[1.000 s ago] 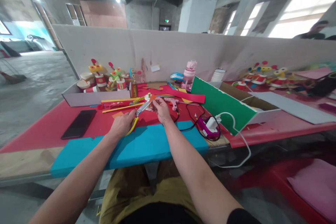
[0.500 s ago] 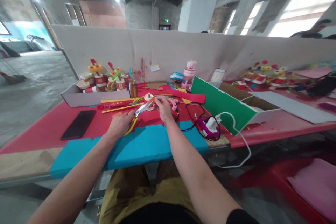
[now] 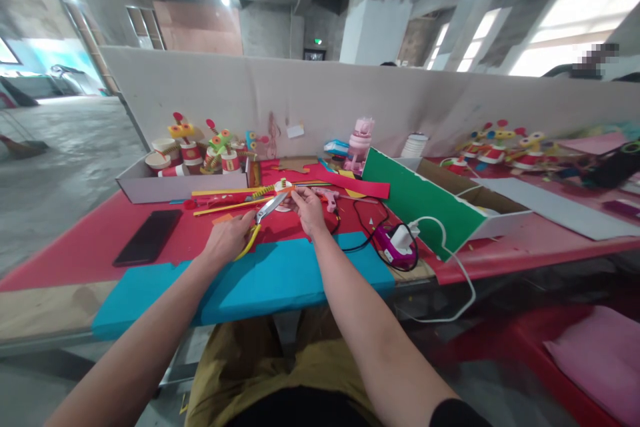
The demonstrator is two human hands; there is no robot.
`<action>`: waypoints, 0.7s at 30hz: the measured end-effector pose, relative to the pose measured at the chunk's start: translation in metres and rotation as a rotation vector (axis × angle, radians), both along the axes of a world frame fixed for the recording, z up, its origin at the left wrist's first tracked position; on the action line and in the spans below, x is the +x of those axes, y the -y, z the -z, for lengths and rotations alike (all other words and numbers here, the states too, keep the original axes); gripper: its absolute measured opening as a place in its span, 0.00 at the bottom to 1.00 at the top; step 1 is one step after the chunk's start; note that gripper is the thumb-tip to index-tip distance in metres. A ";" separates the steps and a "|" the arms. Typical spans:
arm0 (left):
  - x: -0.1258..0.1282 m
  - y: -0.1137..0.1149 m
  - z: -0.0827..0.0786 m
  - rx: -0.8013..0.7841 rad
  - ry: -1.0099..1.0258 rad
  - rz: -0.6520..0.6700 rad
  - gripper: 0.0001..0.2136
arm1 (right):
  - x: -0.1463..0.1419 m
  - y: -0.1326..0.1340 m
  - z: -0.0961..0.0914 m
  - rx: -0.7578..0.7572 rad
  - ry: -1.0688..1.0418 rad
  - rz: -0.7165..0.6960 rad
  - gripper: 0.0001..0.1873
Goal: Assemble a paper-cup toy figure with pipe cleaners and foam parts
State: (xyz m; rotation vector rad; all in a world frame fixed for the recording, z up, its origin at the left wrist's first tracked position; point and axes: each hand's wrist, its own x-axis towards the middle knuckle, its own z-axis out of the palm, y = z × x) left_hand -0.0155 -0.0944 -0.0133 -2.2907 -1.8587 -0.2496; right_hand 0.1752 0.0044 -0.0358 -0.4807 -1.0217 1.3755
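My left hand [image 3: 227, 239] is closed around the yellow handles of a pair of scissors [image 3: 263, 215], whose silver blades point up and to the right. My right hand [image 3: 309, 209] pinches a small orange paper piece [image 3: 289, 189] just beyond the blade tips. Both hands hover over the red felt [image 3: 100, 240], behind a blue felt sheet [image 3: 280, 277] at the table's near edge. Yellow paper strips [image 3: 225, 191] lie just behind the hands.
A black phone [image 3: 143, 246] lies to the left. A grey tray [image 3: 165, 185] holds paper-cup figures [image 3: 220, 150]. A glue gun [image 3: 327, 197], a purple power strip [image 3: 395, 240] with white cable, a green-sided box [image 3: 425, 203] and a pink bottle [image 3: 359, 142] stand to the right.
The scissors and both hands have stayed close together with only a slight shift; the orange piece now sits lower, nearer the blade tips.
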 end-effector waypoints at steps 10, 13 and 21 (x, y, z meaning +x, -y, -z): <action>0.005 0.002 -0.001 0.007 -0.008 0.002 0.19 | -0.001 0.000 0.004 0.015 0.034 -0.043 0.17; 0.006 0.001 -0.001 0.005 -0.010 -0.006 0.20 | -0.001 0.000 0.005 0.026 0.041 -0.040 0.17; 0.011 0.003 -0.003 -0.069 0.004 -0.041 0.19 | -0.003 -0.001 0.005 0.028 0.016 -0.045 0.17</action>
